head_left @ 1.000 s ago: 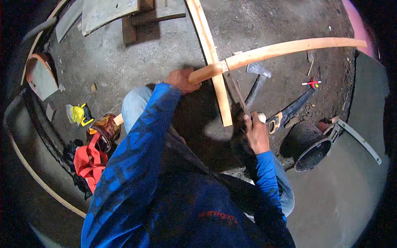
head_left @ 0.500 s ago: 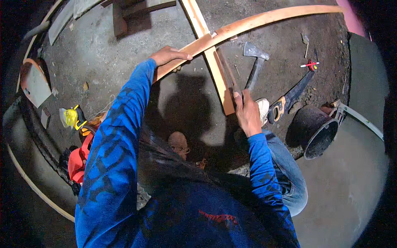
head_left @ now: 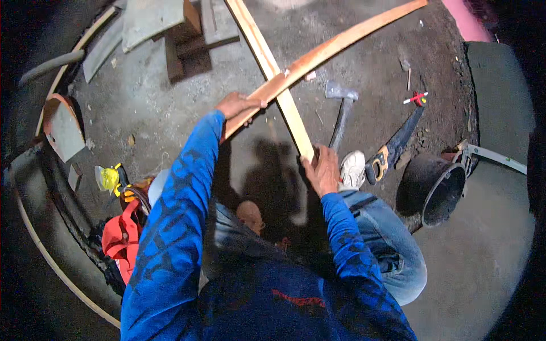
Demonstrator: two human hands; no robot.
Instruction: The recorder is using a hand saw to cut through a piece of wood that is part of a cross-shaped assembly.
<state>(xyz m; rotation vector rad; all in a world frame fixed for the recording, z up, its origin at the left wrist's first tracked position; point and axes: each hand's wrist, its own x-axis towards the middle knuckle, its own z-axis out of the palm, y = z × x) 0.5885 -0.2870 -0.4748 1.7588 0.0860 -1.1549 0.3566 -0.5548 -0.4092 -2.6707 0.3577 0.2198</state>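
We're looking down at 2 strips of wood crossed in an X, so let's call places from that crossing. On top lies a long, flat, reddish-tan wooden strip [head_left: 347, 48], running from 8 o'clock out to 2 o'clock; it looks bowed, though the lens bends edges. Beneath it, from 11 o'clock to 5 o'clock, runs a straight, pale yellow wooden strip [head_left: 297, 122].

We'd judge both fairly light and stiff, with some spring along the length, dry rather than slippery, perhaps splintery at the edges. The weak spot looks to be by the crossing, where a small pale nick shows. For a good hold we'd take the flat faces near an end, thumb over, fingers under, clear of that nick.

And here's our left hand [head_left: 240, 106] at 8 o'clock, doing about that: clamped on the reddish strip, thumb along the top, fingertips peeping out below. Our right hand [head_left: 324, 172], down at 5 o'clock, is closed on the pale strip's near end, thumb on 1 side and fingers on the other; its palm we can't see.

Around us, a grey-headed axe with a dark handle [head_left: 340, 122] lies at 4 o'clock, and beyond it a dark-bladed handsaw with a tan grip [head_left: 401, 135], near a round black bucket [head_left: 415, 182].
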